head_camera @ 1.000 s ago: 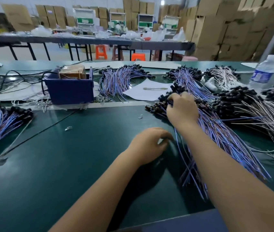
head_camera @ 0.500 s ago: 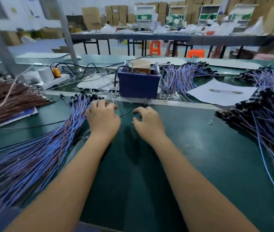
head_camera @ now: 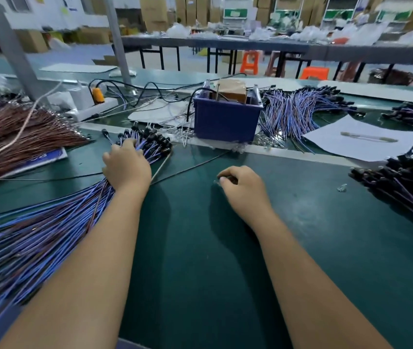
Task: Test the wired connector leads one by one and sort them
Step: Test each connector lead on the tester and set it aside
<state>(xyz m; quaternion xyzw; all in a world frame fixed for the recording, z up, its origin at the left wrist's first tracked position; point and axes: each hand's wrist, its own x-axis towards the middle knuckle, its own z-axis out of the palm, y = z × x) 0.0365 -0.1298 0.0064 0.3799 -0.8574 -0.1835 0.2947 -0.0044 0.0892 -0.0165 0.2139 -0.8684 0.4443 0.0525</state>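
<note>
Holding a brown box (head_camera: pixel 231 89) upright, the blue bin (head_camera: pixel 225 120).

1. One head-worn view, looking forward and down over the green table (head_camera: pixel 200 248) from the person's own seat.
2. It sits close: both forearms run up from the bottom edge towards the blue bin (head_camera: pixel 226 120) (the landmark, upper centre).
3. Beyond the bin, a blurred storeroom.
</note>
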